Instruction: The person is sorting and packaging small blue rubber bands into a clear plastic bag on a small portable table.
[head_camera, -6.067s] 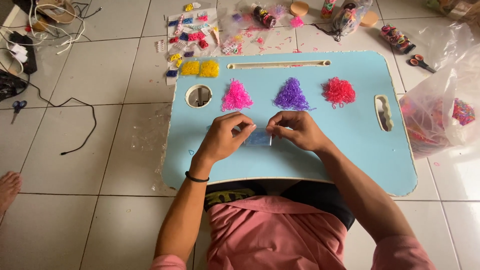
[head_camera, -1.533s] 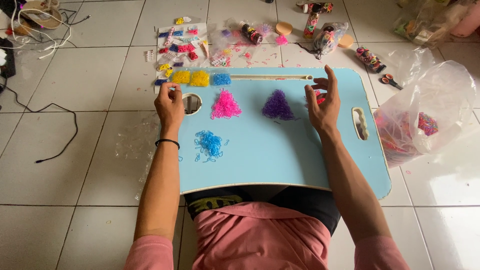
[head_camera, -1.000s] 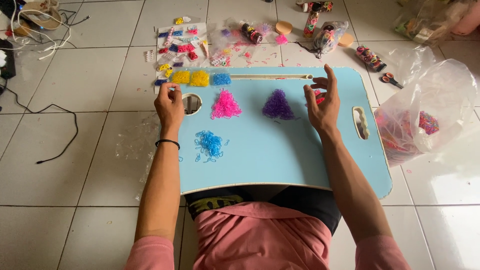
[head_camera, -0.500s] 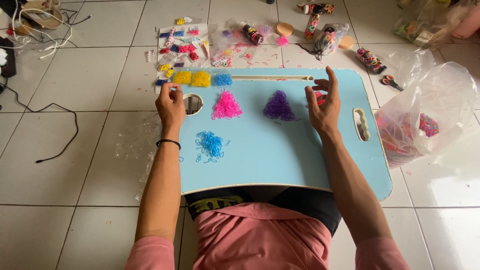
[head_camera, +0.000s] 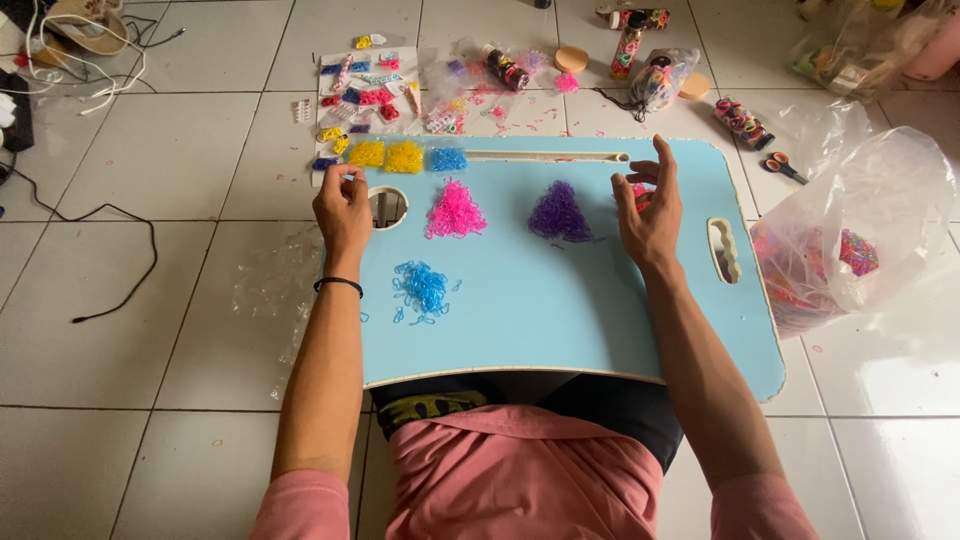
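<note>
My left hand (head_camera: 343, 205) is pinching shut at the tray (head_camera: 560, 310) edge, contents unclear; right hand (head_camera: 648, 205) is hovering open, empty, by the purple pile (head_camera: 559, 213).

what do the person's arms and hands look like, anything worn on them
Both arms are bare from the short pink sleeves down. The left hand has a thin black band round its wrist. The right hand and its wrist carry nothing: no ring, watch or glove shows on either hand.
</note>
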